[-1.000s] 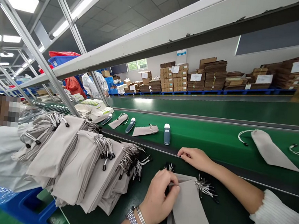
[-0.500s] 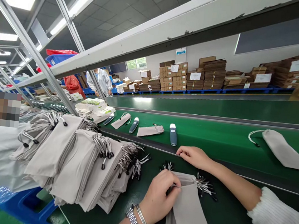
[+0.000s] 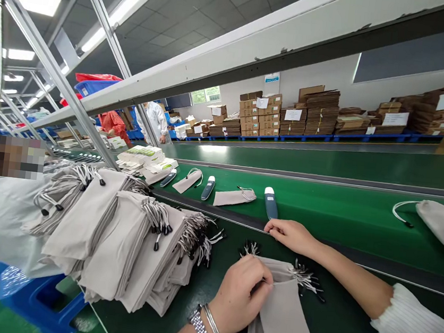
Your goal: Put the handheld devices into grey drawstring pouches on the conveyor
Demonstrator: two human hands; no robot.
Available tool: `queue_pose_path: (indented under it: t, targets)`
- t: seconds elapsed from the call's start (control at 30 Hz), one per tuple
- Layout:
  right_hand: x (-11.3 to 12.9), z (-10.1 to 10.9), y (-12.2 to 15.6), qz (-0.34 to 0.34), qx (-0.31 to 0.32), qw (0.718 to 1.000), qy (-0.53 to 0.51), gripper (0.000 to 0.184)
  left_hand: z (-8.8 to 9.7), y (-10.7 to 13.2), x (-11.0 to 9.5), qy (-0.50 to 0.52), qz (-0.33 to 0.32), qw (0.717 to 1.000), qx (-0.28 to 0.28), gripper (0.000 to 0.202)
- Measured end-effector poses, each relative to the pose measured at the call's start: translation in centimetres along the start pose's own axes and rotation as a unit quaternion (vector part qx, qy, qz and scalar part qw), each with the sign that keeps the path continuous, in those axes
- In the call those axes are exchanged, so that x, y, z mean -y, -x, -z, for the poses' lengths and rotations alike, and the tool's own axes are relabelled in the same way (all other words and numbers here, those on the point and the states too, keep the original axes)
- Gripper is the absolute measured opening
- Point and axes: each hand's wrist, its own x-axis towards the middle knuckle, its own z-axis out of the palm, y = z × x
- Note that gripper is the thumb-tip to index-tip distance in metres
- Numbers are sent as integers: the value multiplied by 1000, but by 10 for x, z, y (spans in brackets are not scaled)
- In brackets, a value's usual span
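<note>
My left hand (image 3: pixel 240 296), with a metal watch on the wrist, pinches the top edge of a grey drawstring pouch (image 3: pixel 286 323) that lies on a small stack of pouches on the dark green bench. My right hand (image 3: pixel 290 234) rests with its fingers curled on the metal edge of the green conveyor belt (image 3: pixel 332 214). Just beyond its fingertips, a blue-and-white handheld device (image 3: pixel 270 202) lies on the belt. Further along the belt lie a second device (image 3: pixel 207 187) and flat grey pouches (image 3: pixel 233 196).
A large fanned pile of grey drawstring pouches (image 3: pixel 118 235) sits left of my hands, above a blue crate (image 3: pixel 40 301). Another pouch (image 3: pixel 442 226) lies on the belt at right. A person in white sits at far left; cardboard stacks (image 3: pixel 312 112) line the back wall.
The devices and pouches on the belt have shifted rightwards, the nearest device now close to my right fingertips. My left hand has tightened its pinch on the pouch's top edge.
</note>
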Motion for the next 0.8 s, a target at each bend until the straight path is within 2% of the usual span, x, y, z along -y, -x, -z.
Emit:
queue_pose_path:
  t: [0.23, 0.33, 0.4, 0.47, 0.6, 0.7, 0.8]
  targets:
    - [2, 1, 1, 2, -2, 1000, 0, 27, -1, 1, 2, -6, -5, 1000, 6, 17]
    - [-3, 4, -1, -6, -62, 998, 2, 27, -1, 2, 1, -8, -7, 1000, 6, 16]
    - [-10, 10, -3, -47, -121, 991, 33, 28, -1, 3, 1, -9, -13, 1000, 11, 17]
    - [-21, 16, -7, -117, -153, 978, 79, 31, -1, 3, 1, -9, -23, 1000, 15, 17]
    - [-42, 24, -17, -244, -114, 955, 122, 53, -2, 3, 1, -13, -38, 999, 22, 18]
    - [-51, 26, -26, -282, -89, 949, 110, 69, -3, 4, 1, -15, -37, 999, 23, 17]
    - [-55, 27, -31, -305, -106, 940, 106, 80, -4, 4, 1, -8, -32, 999, 28, 17]
